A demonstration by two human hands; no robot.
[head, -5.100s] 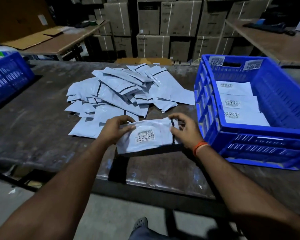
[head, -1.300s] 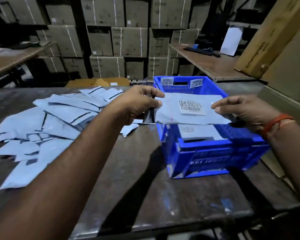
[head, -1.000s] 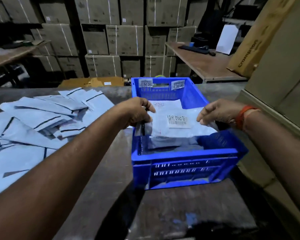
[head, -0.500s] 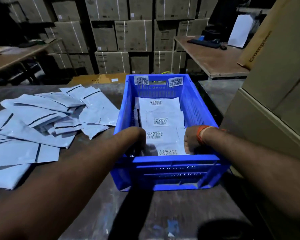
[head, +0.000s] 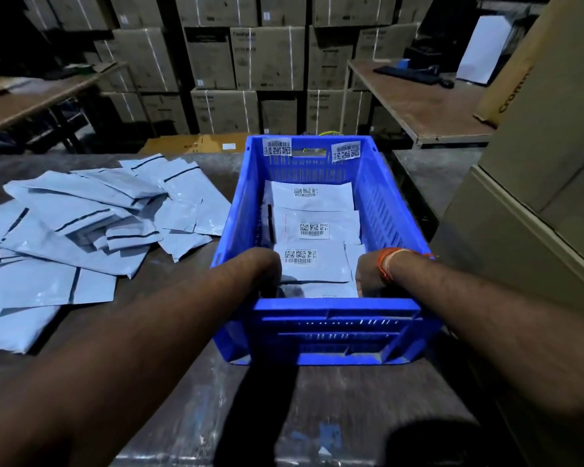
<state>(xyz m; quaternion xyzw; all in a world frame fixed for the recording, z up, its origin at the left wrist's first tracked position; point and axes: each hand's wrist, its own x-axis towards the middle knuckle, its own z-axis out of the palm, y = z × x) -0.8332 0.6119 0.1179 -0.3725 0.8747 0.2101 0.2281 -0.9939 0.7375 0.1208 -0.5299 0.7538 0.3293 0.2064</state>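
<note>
Just inside the near wall of the blue slotted plastic crate (head: 334, 318), both hands meet a white plastic mailer packet (head: 331, 290).

Only a strip of that packet shows, lying flat at the crate's near end, partly under the next one. The left hand (head: 267, 271) is at its left end and the right hand (head: 368, 276) at its right end. Both sets of fingers point down out of sight behind the knuckles and the crate wall, so I cannot tell how either hand grips. An orange thread band (head: 385, 264) circles the right wrist. Three more barcode-labelled white packets (head: 312, 262) lie overlapping in a row toward the far wall. The crate stands on a dark worn table (head: 351, 399), with a loose pile of pale grey mailer bags (head: 81, 224) just to its left. Stacked brown cardboard cartons (head: 267, 59) fill the background.
</note>
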